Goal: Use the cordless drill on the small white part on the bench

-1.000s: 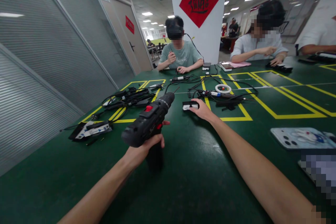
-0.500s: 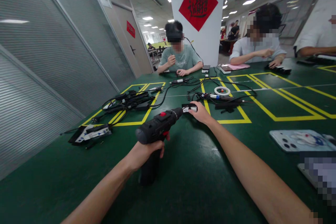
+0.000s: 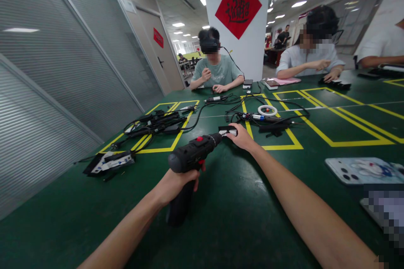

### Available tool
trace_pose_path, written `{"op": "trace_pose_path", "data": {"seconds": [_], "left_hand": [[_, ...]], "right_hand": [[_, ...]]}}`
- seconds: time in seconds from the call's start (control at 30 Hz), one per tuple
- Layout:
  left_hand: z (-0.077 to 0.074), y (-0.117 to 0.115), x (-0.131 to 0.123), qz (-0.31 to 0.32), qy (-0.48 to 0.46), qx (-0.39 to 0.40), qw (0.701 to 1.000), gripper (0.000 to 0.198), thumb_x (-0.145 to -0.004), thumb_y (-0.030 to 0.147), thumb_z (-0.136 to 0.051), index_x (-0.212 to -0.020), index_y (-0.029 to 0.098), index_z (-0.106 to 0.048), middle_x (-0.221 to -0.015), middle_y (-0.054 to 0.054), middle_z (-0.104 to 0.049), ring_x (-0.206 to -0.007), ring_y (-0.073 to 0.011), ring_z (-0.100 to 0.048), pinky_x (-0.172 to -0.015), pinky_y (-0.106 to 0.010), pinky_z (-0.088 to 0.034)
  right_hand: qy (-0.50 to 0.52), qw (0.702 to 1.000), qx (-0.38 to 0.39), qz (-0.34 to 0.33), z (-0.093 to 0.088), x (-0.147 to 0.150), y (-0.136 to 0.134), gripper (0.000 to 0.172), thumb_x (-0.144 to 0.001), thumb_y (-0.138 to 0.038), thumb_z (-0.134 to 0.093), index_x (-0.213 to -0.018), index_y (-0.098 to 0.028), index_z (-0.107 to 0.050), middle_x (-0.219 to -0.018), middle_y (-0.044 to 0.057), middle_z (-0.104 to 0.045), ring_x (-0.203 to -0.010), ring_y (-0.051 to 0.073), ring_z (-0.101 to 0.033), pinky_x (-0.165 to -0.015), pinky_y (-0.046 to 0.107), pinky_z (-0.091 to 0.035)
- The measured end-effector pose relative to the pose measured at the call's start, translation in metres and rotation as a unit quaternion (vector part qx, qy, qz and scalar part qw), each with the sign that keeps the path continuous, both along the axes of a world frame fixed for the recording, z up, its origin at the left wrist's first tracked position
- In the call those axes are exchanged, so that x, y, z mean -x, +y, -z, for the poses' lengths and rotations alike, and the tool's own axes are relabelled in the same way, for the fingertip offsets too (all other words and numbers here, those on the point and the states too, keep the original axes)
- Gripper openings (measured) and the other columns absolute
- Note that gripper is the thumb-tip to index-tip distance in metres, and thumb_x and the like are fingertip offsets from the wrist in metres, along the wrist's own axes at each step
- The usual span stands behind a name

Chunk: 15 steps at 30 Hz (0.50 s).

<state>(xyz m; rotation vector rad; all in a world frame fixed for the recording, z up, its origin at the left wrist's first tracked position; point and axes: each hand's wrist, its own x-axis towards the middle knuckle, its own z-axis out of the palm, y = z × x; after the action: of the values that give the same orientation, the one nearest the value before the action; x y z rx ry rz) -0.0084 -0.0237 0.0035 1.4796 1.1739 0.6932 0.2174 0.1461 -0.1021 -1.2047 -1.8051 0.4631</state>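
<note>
Around the handle of a black pistol-shaped drill with red switches [image 3: 194, 153], in the head view, the left hand [image 3: 179, 183] is wrapped; ahead of the drill's chuck, the right hand [image 3: 241, 136] pinches a small black-and-white block [image 3: 224, 129], its fingers covering one end. Left of the drill lie tangled black cables [image 3: 158, 122] and a flat black-and-white packet [image 3: 118, 159]; beyond it to the right, a round white ring [image 3: 267, 114]; well right of it, a pale-blue phone [image 3: 355, 171]
</note>
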Motion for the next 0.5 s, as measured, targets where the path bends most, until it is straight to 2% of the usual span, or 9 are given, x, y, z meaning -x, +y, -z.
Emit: {"op": "trace_pose_path", "data": {"seconds": [0.2, 0.5], "left_hand": [[0.0022, 0.0015, -0.0022, -0.006, -0.002, -0.012, 1.0, 0.026, -0.072, 0.018, -0.047, -0.097, 0.013, -0.051, -0.071, -0.001, -0.059, -0.052, -0.0113, -0.051, -0.055, -0.025, -0.039], [-0.0015, 0.0022, -0.0032, -0.001, 0.008, -0.002, 1.0, 0.023, -0.072, 0.016, -0.048, -0.094, 0.015, -0.051, -0.069, 0.0, -0.058, -0.052, -0.0111, -0.052, -0.055, -0.025, -0.039]], "right_hand": [[-0.002, 1.0, -0.003, 0.002, 0.0021, 0.0002, 0.0013, 0.044, -0.074, -0.036, -0.059, -0.115, -0.02, -0.051, -0.107, 0.008, -0.053, -0.096, 0.018, -0.053, -0.088, 0.033, -0.041], [0.002, 1.0, -0.013, 0.0, 0.0023, 0.0, 0.0016, 0.043, -0.074, -0.036, -0.059, -0.113, -0.02, -0.051, -0.107, 0.007, -0.053, -0.096, 0.018, -0.053, -0.089, 0.033, -0.041]]}}
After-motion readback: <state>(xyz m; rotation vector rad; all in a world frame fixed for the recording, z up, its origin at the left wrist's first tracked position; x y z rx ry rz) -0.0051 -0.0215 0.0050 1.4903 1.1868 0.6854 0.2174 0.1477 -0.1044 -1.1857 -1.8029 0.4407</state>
